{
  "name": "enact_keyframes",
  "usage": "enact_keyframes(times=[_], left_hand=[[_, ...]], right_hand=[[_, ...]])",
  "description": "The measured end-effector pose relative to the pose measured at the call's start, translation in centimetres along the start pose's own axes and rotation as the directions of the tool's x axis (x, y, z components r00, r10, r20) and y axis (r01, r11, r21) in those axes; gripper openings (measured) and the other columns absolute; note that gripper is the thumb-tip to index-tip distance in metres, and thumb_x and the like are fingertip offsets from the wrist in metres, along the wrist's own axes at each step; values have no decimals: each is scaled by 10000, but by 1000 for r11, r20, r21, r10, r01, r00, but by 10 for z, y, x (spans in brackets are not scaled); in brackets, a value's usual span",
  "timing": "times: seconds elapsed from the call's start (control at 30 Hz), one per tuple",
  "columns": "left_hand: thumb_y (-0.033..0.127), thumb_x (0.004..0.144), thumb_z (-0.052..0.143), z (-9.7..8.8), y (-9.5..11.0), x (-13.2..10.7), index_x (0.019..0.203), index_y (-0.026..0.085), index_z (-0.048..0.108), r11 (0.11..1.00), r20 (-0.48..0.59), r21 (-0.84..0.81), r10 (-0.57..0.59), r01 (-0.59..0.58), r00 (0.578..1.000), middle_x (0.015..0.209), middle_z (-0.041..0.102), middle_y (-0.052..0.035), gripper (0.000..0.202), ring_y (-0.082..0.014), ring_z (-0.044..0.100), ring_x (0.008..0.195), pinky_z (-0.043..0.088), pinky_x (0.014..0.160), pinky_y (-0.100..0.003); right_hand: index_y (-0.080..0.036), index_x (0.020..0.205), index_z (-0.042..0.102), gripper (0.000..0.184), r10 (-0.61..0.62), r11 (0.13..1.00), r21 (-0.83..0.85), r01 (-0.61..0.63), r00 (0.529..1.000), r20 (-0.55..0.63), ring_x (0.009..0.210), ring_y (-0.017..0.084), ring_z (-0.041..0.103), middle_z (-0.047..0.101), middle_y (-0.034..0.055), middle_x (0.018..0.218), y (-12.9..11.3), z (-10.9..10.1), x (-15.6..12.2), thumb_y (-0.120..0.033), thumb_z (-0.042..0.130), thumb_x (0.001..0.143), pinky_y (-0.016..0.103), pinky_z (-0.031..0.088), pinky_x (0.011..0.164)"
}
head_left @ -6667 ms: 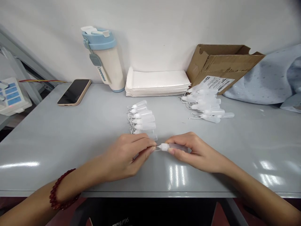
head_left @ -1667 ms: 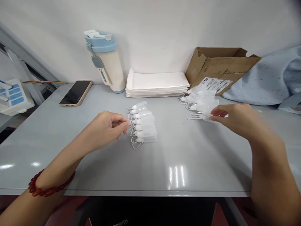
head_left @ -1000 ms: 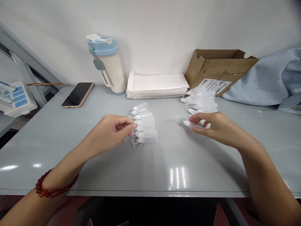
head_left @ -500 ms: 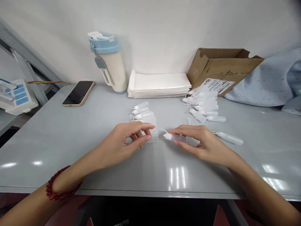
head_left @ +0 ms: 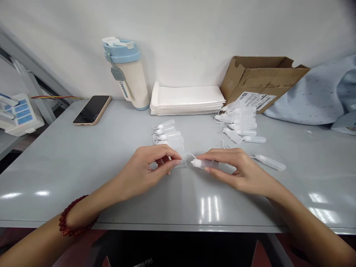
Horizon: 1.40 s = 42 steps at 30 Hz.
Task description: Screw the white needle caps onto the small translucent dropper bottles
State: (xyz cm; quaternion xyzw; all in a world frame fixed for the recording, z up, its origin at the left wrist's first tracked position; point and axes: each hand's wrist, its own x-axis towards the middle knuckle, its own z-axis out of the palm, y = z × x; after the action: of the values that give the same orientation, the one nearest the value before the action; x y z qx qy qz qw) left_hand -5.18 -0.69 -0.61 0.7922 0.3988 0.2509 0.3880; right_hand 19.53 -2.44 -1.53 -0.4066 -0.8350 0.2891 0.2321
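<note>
My right hand pinches a small clear dropper bottle with a white nozzle, held sideways just above the grey table. My left hand is closed in a pinch at the bottle's tip, on its small tethered cap, which is too small to see clearly. Just behind my left hand lies a neat row of several finished bottles. A loose heap of the same bottles lies at the right rear. One stray bottle rests to the right of my right hand.
A blue-lidded tumbler, a stack of white padded envelopes and an open cardboard box stand along the wall. A phone lies rear left, a keypad device at far left, pale blue cloth at right.
My right hand took a bottle from the right heap and brought it to the table's middle. My left hand moved from the row to meet its tip. One bottle rolled out to the right.
</note>
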Motion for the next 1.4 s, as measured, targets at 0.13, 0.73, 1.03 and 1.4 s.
enact_keyframes(times=[0.13, 0.73, 1.03, 1.4], left_hand=[[167, 856, 574, 1, 3, 0, 822, 164, 663, 996, -4, -80, -30, 30, 1000, 718, 630, 39, 95, -37, 566, 599, 452, 583, -132], [209, 830, 607, 2, 4, -1, 818, 179, 644, 968, 54, -206, -137, 145, 989, 644, 615, 48, 50, -55, 587, 614, 479, 616, -137], [198, 808, 599, 3, 5, 0, 799, 171, 650, 963, 65, -220, -143, 154, 988, 659, 625, 30, 58, -76, 594, 618, 491, 595, -162], [177, 802, 583, 6, 5, 0, 791, 164, 637, 953, 29, -265, -142, 145, 989, 648, 629, 19, 57, -85, 608, 596, 520, 585, -180]], right_hand=[[-218, 1127, 652, 273, 3, 1000, 24, -2, 1000, -12, 788, 121, 641, 712, 6, 950, -2, 0, -1, -218, 565, 869, 240, 482, 711], [-228, 1110, 658, 259, 48, 991, 120, -52, 998, 40, 756, 118, 626, 698, 5, 905, -9, 2, -2, -244, 554, 873, 230, 503, 645], [-234, 1124, 660, 278, 39, 989, 139, -48, 997, 65, 757, 134, 636, 703, 25, 918, -11, 2, 1, -235, 532, 877, 247, 515, 644], [-216, 1122, 651, 276, 24, 992, 125, -23, 1000, -5, 782, 144, 644, 705, 35, 925, -10, 7, -1, -216, 538, 870, 235, 511, 601]])
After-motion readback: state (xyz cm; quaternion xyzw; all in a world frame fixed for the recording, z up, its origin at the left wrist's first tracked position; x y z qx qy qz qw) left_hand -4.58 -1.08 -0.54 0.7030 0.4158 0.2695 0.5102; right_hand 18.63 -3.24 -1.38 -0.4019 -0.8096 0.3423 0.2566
